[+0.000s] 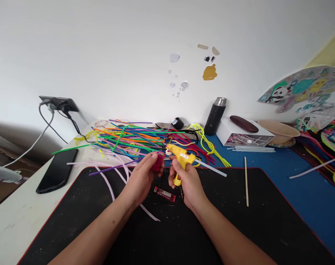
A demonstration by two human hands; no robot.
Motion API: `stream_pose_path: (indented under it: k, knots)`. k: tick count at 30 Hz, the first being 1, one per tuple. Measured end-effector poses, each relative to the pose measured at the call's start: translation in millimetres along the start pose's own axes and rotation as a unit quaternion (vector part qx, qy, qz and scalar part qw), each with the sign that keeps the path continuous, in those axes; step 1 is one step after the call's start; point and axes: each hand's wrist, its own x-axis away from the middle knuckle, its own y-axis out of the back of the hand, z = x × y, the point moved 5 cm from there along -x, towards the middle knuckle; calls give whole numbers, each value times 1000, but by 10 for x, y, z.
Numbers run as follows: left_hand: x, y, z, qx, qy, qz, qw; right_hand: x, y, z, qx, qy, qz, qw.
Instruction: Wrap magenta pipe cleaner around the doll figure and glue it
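Observation:
My left hand (145,173) is closed around a small magenta fuzzy piece (157,163), which looks made of pipe cleaner; fingers cover part of it. Wrapped round the handle of a yellow glue gun (181,158) is my right hand (188,180). The gun's nozzle points left, just above the magenta piece; whether they touch I cannot tell. A translucent glue stick (211,168) juts from the gun's back. On the black mat (211,228) below both hands lies a pink lighter (165,194).
Many coloured pipe cleaners (128,138) are heaped at the back. A phone (56,171) lies left, a wooden stick (246,180) right. Behind stand a black thermos (215,116), a white box (225,134) and a beige bowl (279,132). Pale lilac pipe cleaners (108,184) cross the mat's left side.

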Motion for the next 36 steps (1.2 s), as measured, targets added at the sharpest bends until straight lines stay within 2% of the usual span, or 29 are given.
stream_pose_path:
  k: [4,15,25,36]
  knots:
    - [56,-72,30,-13,21,36,999,2,-7,-40,8,-1,6,1000]
    - [85,-119,103,-25,37,82,996,1,-40,-32,21,-9,21,1000]
    - [109,-127,102,-29,27,77,996,7,-27,-30,25,-18,0,1000]
    - [99,-65,159,-52,20,75,996,29,-28,-66,36,-19,8,999]
